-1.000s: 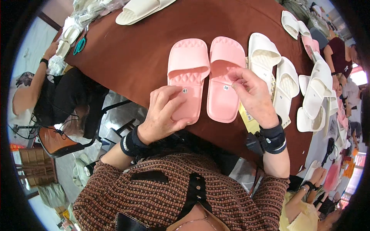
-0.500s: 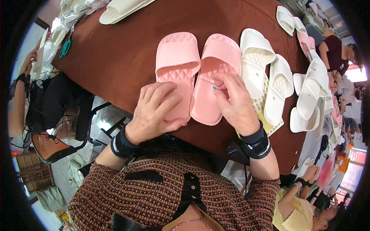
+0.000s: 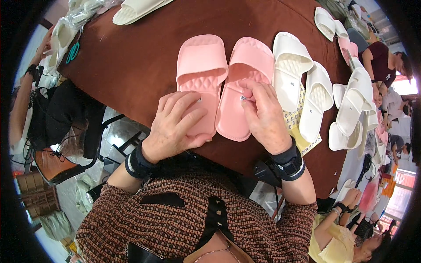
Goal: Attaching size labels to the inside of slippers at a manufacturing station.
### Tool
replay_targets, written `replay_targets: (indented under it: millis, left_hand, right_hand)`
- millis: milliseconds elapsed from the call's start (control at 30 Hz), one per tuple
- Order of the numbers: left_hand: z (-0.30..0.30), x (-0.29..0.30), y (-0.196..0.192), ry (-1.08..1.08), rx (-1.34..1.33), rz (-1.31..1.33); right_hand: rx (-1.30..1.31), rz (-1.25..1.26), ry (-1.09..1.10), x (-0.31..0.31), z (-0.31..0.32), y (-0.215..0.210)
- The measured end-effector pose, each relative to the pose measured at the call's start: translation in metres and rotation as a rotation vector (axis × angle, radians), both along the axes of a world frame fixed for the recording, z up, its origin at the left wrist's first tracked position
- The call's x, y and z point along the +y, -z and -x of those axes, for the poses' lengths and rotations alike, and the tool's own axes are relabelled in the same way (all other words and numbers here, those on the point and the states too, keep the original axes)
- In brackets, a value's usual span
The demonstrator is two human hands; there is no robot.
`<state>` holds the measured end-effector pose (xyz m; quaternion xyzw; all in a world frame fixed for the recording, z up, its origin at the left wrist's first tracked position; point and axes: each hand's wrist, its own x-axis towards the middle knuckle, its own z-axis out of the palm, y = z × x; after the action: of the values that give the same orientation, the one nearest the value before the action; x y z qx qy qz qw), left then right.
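Observation:
Two pink slippers lie side by side before me, toes pointing away. On the left slipper (image 3: 202, 59) rests my left hand (image 3: 174, 122), its curled fingers on the insole and its thumb around the heel edge. A small pale label shows partly by those fingertips. Over the right slipper (image 3: 231, 119), the thumb and forefinger of my right hand (image 3: 265, 120) pinch at a small round-looking sticker (image 3: 243, 98) on the insole. To the right lie a white slipper (image 3: 289, 83) with a printed insole and a second white slipper (image 3: 312, 118), partly on a yellow sticker sheet (image 3: 309, 144).
A brown cloth covers the table (image 3: 131, 65). More white slippers (image 3: 351, 109) are stacked at the right edge, and one cream slipper (image 3: 136, 9) lies at the far left. Teal-handled scissors (image 3: 73, 52) hang by the left edge. Several people work nearby; a chair (image 3: 57, 166) stands left.
My right thumb and forefinger have shifted slightly over the sticker and cover more of it. My left hand stays on its slipper. At the far left, another person's arm has moved.

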<state>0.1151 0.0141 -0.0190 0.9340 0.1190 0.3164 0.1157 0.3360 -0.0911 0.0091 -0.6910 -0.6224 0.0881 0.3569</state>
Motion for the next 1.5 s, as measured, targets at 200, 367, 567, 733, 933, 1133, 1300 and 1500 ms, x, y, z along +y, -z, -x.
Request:
replay_targets:
  millis: [200,367,567,733,933,1133,1300,1500]
  left_hand:
    - [-0.0002,-0.0001,0.0013,0.001,-0.004,-0.013]
    - [-0.0004,-0.0008,0.0015,-0.005,-0.001,-0.014]
    - [0.0,-0.0005,0.0021,-0.007,0.006,-0.02]
    - [0.0002,-0.0006,0.002,-0.005,0.006,-0.013]
    - [0.0008,-0.0008,0.0015,-0.007,0.012,-0.009]
    - [0.0002,-0.0007,0.0016,-0.005,0.0,-0.012]
    - [0.0005,-0.001,0.0012,-0.006,0.002,-0.01]
    - [0.0002,-0.0009,0.0024,-0.006,-0.003,-0.019]
  right_hand:
    - [0.06,0.0,-0.026,0.001,0.0004,0.0006]
    - [0.127,0.029,-0.009,-0.0002,0.0015,0.0006]
    - [0.103,-0.026,-0.004,0.0017,0.0011,0.004]
    - [0.067,-0.025,-0.015,0.0011,0.0002,0.0045]
    - [0.092,-0.029,-0.005,0.0009,0.0013,0.0048]
    - [0.222,-0.022,0.037,0.002,0.0024,0.0078]
    - [0.076,-0.041,0.037,0.0028,0.0018,0.0087]
    - [-0.099,-0.054,0.051,0.0053,0.0024,0.0085]
